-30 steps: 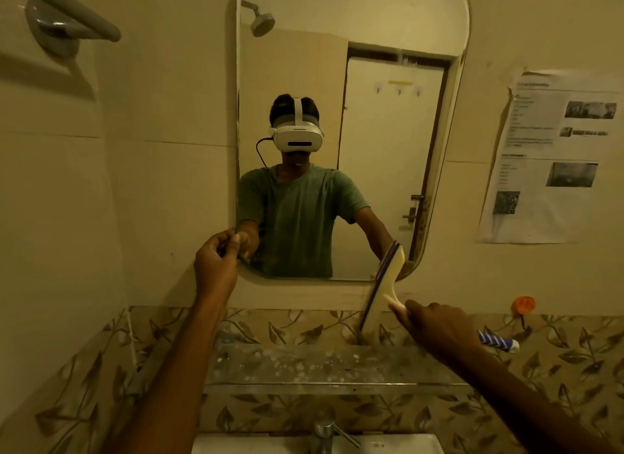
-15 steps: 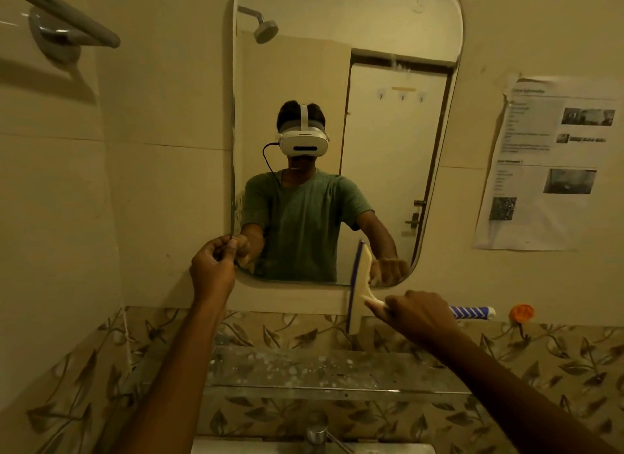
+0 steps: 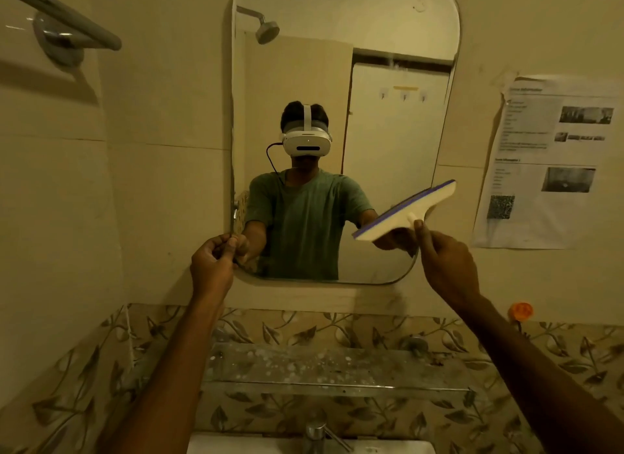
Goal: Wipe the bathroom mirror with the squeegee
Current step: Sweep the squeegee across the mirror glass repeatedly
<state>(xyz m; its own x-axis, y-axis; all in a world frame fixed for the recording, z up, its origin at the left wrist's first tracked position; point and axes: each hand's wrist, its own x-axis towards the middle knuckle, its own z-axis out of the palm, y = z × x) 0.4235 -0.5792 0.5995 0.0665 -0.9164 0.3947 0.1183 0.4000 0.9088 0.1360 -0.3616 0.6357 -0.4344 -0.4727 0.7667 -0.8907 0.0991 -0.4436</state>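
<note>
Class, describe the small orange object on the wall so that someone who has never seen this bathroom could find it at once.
Start at the tall round-cornered wall mirror and move right to the printed paper notice taped to the cream wall. Below that notice, just above the leaf-patterned tile band, sits the small round orange object. It is the only bright orange thing in view.

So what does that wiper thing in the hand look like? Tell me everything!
The squeegee has a wide cream head that looks like plastic, with a purple-blue rubber strip along its top edge. A short stem joins the head to the handle, which the right hand hides in its closed grip. It is tilted, right end higher, held up before the lower right part of the mirror. Whether the strip touches the glass cannot be told.
</note>
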